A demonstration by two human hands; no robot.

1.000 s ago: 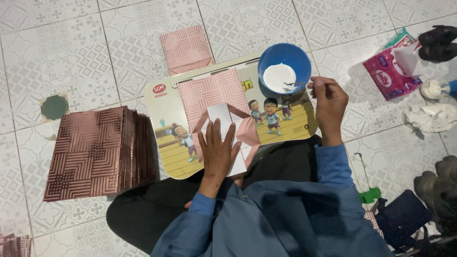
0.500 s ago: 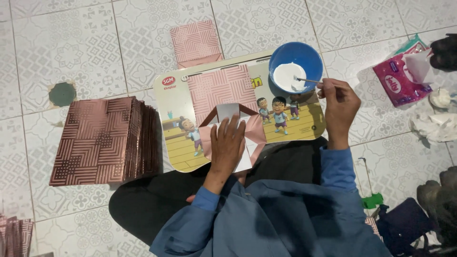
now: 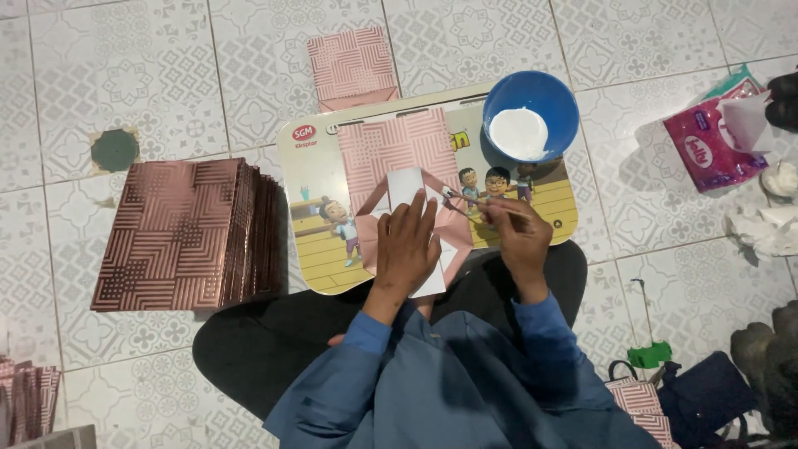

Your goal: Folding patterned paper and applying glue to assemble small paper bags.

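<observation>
I sit on a tiled floor with a cartoon-printed lap board (image 3: 540,208) across my knees. A pink patterned paper bag (image 3: 397,150) lies flat on the board, its bottom flaps folded open over a white inner panel (image 3: 405,185). My left hand (image 3: 405,247) presses flat on those flaps. My right hand (image 3: 517,237) holds a thin brush (image 3: 458,199) whose tip touches the flap beside the left fingertips. A blue bowl of white glue (image 3: 530,115) stands at the board's far right corner.
A tall stack of pink patterned flat bags (image 3: 183,234) lies to my left, and one single bag (image 3: 352,66) beyond the board. A pink tissue pack (image 3: 711,145) and crumpled tissues (image 3: 769,223) lie right. A dark bag (image 3: 702,399) sits by my right knee.
My right hand has come back from the glue bowl, bringing the brush down to the bag's flap. My left hand has stayed pressed on the bag.
</observation>
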